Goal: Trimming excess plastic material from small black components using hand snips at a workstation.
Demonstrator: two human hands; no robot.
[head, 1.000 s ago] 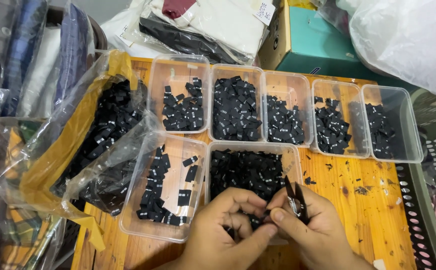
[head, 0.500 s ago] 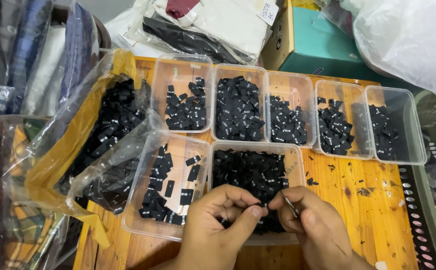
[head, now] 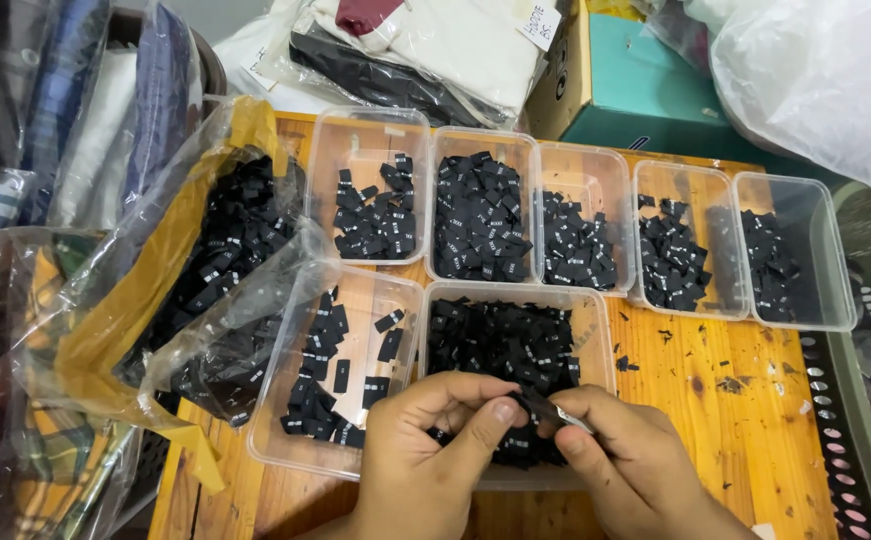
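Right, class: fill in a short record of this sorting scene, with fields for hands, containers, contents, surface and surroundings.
left hand: pinches a small black label at the fingertips
right hand: grips a thin metal tool against that label
containers: seven clear plastic tubs, five behind, two in front
contents: small black labels in each
surface: wooden table
left side: plastic bag of more labels
behind: folded clothes, teal box

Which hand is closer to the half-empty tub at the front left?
Left. The left hand sits right beside that tub; the right hand is farther off, over the full tub.
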